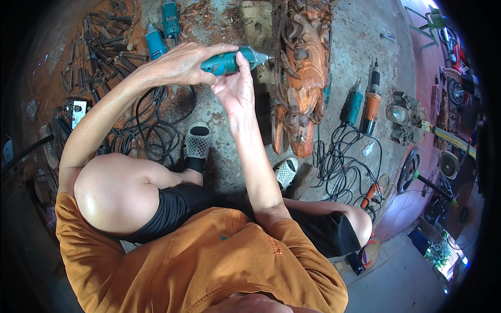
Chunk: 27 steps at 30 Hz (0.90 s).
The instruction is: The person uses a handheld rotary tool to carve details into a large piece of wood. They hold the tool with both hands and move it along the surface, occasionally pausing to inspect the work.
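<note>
A teal die grinder [219, 63] is held level in front of me, its narrow metal tip pointing right toward a carved reddish-brown wooden piece [305, 83]. My left hand [182, 63] grips the back of its body from the left. Farther forward, my right hand [235, 89] has its thumb up against the front of the body, palm turned up beneath; some of its fingers are hidden behind the tool. The tip ends just short of the carving's left edge, apparently apart from it. That carving lies lengthwise on the floor, with deep curling relief.
Two more teal power tools [155, 43] lie at the upper left, beside cut wooden sticks and chisels [107, 47]. Black cables [148, 125] coil below them. To the right rest a teal grinder [355, 104], an orange grinder [372, 101] and tangled cords [339, 156]. A wooden block [257, 26] stands behind.
</note>
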Each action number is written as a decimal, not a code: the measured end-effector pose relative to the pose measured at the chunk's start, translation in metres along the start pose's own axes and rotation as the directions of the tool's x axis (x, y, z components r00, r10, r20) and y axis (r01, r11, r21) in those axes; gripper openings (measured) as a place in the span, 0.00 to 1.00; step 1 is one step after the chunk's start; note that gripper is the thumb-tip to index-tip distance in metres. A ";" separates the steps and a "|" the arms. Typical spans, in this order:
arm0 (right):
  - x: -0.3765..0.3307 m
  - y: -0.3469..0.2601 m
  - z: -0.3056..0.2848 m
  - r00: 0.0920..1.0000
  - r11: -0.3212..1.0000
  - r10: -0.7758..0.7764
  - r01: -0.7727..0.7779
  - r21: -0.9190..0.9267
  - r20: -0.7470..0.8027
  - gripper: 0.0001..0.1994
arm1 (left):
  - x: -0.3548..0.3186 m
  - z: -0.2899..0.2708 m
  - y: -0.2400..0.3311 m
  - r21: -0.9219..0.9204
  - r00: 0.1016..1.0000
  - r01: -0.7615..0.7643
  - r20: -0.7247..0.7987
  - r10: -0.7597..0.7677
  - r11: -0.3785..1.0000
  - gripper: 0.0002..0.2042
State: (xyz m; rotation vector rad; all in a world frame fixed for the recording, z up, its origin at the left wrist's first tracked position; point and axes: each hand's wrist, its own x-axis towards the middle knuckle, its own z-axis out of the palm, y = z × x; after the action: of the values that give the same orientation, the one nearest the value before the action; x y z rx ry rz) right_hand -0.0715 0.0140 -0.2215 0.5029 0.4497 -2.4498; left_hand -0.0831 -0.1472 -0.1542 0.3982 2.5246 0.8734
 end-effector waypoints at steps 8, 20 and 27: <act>-0.010 0.007 -0.004 0.999 1.000 0.005 -0.006 0.026 0.034 0.25 | -0.009 -0.003 0.006 0.047 0.999 -0.027 0.046 0.024 0.999 0.44; -0.027 0.018 0.000 1.000 0.999 -0.005 0.004 0.037 0.023 0.25 | -0.017 -0.005 0.005 0.007 0.991 -0.078 0.107 0.077 0.997 0.46; -0.036 0.023 -0.001 1.000 0.998 -0.024 0.024 0.053 0.002 0.24 | -0.019 -0.004 0.005 -0.057 0.985 -0.087 0.145 0.094 0.995 0.47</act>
State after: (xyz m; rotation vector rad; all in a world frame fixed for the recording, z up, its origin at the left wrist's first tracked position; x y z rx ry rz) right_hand -0.0303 0.0137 -0.2109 0.5187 0.3932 -2.4904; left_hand -0.0676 -0.1528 -0.1420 0.5445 2.3599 0.9050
